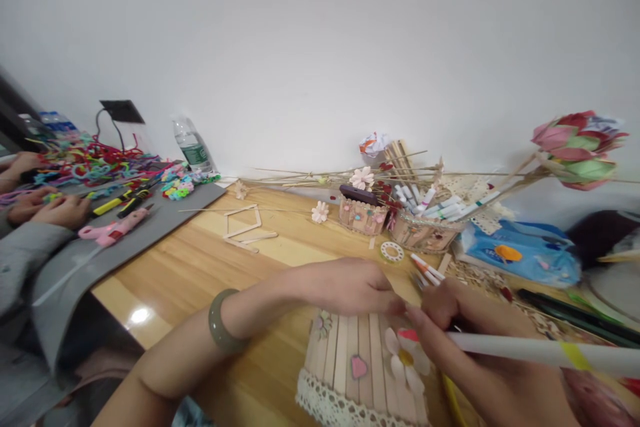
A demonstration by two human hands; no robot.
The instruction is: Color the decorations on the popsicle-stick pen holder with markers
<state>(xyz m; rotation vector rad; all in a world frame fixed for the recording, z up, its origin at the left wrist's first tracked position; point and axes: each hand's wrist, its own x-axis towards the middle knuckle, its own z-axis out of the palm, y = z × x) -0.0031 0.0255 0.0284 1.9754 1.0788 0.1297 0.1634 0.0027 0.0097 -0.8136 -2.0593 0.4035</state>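
My left hand (345, 287), a green bangle (223, 321) on its wrist, is curled over the top edge of a craft-stick holder (340, 353), gripping it. Lace trim (335, 403) runs along the holder's lower edge, and a pink heart (359, 367) and a white-petalled flower (406, 357) decorate its side. In my right hand (490, 360), a white marker (520, 347) with a yellow-green band is pinched, its fingertips close to the flower. One upper petal is red-pink. My fingers hide the marker's tip.
Behind stand small decorated stick boxes (363, 215) with several markers, a tape roll (392, 252), loose markers (427, 270) and a blue wipes pack (520, 253). At left, another person's hands (60, 210) work near pipe cleaners, a pink glue gun (114, 228) and a bottle (193, 145).
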